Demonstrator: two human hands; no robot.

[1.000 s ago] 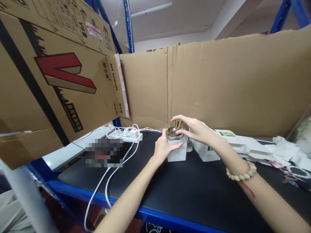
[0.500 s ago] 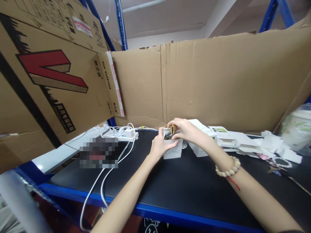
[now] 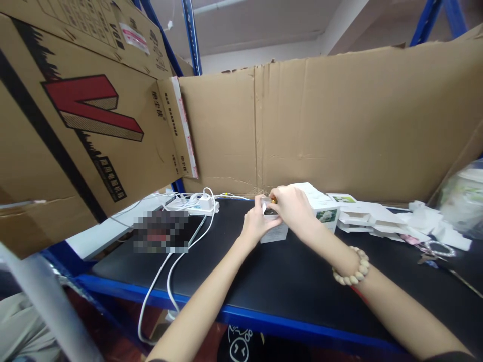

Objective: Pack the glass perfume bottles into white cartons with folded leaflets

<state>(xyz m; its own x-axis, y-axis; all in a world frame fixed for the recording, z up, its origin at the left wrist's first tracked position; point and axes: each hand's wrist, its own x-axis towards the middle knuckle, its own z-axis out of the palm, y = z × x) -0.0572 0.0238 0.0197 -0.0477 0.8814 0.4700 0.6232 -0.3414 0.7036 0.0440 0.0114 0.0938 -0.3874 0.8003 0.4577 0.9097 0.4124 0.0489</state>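
Observation:
A small white box (image 3: 274, 234) stands upright on the black table, its top open. My left hand (image 3: 257, 223) is closed around the box's left side, near the rim. My right hand (image 3: 294, 206) is over the opening, its fingers pinching a small gold-coloured piece (image 3: 273, 200). Most of that piece is hidden by the fingers, so its kind cannot be made out. Something dark and shiny shows inside the box below it. Just behind my right hand is a larger white box (image 3: 327, 216) with a flower picture on it.
Flattened white cartons (image 3: 370, 217) lie to the right, with a key ring (image 3: 439, 249) and a plastic-wrapped tub (image 3: 466, 201) beyond. At left are a power strip (image 3: 206, 206) and white cables (image 3: 169, 281). Cardboard walls (image 3: 339, 120) rise behind the table (image 3: 302, 296).
My right hand has turned and come lower over the box opening, and the gold-coloured piece sits lower, more covered by the fingers. My left hand keeps its hold. The whole view has shifted slightly.

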